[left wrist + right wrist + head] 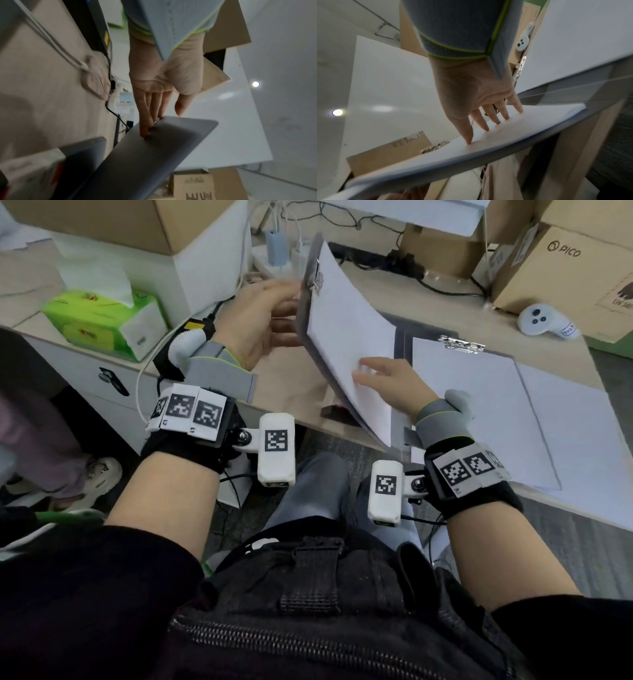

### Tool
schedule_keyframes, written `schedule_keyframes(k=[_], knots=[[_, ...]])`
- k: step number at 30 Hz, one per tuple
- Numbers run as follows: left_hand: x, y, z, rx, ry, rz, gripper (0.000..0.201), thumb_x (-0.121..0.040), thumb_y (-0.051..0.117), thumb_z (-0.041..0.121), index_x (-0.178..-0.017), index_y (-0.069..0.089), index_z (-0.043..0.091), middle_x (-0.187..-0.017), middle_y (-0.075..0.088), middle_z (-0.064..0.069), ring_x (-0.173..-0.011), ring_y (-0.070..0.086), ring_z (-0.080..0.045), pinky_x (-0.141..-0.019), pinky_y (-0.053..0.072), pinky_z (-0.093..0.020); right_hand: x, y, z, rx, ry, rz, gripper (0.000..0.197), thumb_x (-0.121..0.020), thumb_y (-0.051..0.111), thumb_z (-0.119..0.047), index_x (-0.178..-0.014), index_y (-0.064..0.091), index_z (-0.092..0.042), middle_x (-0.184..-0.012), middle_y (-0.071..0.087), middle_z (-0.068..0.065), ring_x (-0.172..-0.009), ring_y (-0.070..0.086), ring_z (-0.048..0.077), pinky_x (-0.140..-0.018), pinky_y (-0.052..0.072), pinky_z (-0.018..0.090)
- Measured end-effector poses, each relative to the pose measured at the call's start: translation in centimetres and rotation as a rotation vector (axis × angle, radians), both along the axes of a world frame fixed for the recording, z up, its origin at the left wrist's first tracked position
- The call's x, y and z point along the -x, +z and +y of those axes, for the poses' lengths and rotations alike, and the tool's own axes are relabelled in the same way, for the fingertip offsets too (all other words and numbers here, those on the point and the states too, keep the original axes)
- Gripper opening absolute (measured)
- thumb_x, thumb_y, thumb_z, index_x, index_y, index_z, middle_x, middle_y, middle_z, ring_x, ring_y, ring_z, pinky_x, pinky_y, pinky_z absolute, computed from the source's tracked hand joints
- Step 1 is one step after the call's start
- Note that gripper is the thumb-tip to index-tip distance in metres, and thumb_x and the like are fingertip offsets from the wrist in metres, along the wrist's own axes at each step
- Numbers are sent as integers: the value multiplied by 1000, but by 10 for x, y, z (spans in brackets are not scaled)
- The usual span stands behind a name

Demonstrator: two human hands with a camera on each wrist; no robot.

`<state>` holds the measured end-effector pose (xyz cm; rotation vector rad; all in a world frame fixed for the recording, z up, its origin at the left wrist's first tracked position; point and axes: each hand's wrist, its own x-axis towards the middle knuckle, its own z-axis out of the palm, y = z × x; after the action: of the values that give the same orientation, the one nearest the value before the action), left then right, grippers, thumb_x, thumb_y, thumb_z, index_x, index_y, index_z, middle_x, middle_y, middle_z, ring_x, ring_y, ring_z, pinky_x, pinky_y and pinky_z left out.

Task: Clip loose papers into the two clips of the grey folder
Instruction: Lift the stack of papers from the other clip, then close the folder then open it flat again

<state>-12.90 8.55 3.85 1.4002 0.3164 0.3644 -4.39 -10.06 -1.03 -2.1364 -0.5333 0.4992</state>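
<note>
Both clips look loaded: left hand [263, 323] props the grey folder's [154, 146] raised cover mid-frame with straight fingers, right hand [387, 381] presses flat on its papers [356, 337]; keep pressure near the clip [317, 280] while closing.

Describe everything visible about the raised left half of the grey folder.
The left cover of the grey folder is a thin, matte grey board with rounded corners, lifted steeply off the desk. A metal clip near its top edge holds white papers, which bow slightly. The left hand supports its back with straight fingers; the right hand presses the papers.
</note>
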Motion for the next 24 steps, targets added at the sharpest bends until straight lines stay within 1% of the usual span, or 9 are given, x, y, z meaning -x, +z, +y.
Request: schedule_keyframes(k=[3,6,8,13,16,18,20,22,24], knots=[[-8,13,-18,-87,-107,-73,23,-97,44,22,-112,62,24,-60,68,14,-67,68,-4,-67,56,-29,10,18,-11,-166,-6,56,46,-93,53,-35,-134,51,-16,-136,52,-2,-126,47,13,-101,44,32],[-19,28,-46,-169,-228,-117,26,-97,45,22,-115,63,24,-101,73,6,-101,68,-10,-73,56,-29,11,39,-33,-341,-78,145,37,-94,50,-37,-126,57,-20,-123,58,-4,-109,56,10,-79,52,27],[-30,33,-64,-216,-285,-136,28,-97,45,21,-120,62,21,-121,67,1,-113,63,-11,-81,57,-31,10,51,-49,-466,-134,198,26,-93,49,-39,-108,65,-26,-116,63,-2,-105,60,16,-74,54,29],[-55,32,-117,-300,-381,-162,28,-96,46,13,-117,62,22,-123,63,4,-124,54,-14,-87,52,-28,15,65,-98,-817,-283,301,48,-99,24,-46,-91,63,-19,-72,71,-8,-70,66,10,-66,53,29],[-73,21,-150,-406,-472,-105,29,-95,47,13,-115,63,27,-117,61,11,-114,54,-5,-88,44,-21,9,60,-137,-1009,-433,276,57,-96,22,-55,-99,65,-18,-92,67,0,-87,64,20,-85,50,36],[-79,11,-160,-480,-499,-49,31,-93,49,9,-120,62,18,-114,60,9,-97,52,5,-79,41,-6,5,50,-156,-1143,-554,273,64,-93,24,-61,-106,66,-14,-112,63,11,-103,62,29,-98,46,41],[-86,-2,-169,-544,-472,23,31,-91,52,7,-120,62,12,-110,60,3,-92,53,3,-77,37,0,2,37,-177,-1265,-674,284,74,-88,27,-67,-117,64,-10,-129,59,17,-115,58,33,-105,42,49],[-92,-15,-180,-595,-449,96,29,-89,55,9,-117,65,11,-102,60,0,-87,54,-2,-77,36,-1,0,23,-198,-1308,-791,290,74,-86,31,-69,-115,65,-10,-127,58,17,-110,58,35,-104,41,53],[-98,-27,-185,-637,-412,199,29,-87,58,10,-116,65,9,-99,60,-1,-82,54,-3,-71,37,-2,2,11,-210,-1236,-914,275,54,-85,45,-59,-103,67,-13,-113,60,14,-100,58,33,-102,45,49]])
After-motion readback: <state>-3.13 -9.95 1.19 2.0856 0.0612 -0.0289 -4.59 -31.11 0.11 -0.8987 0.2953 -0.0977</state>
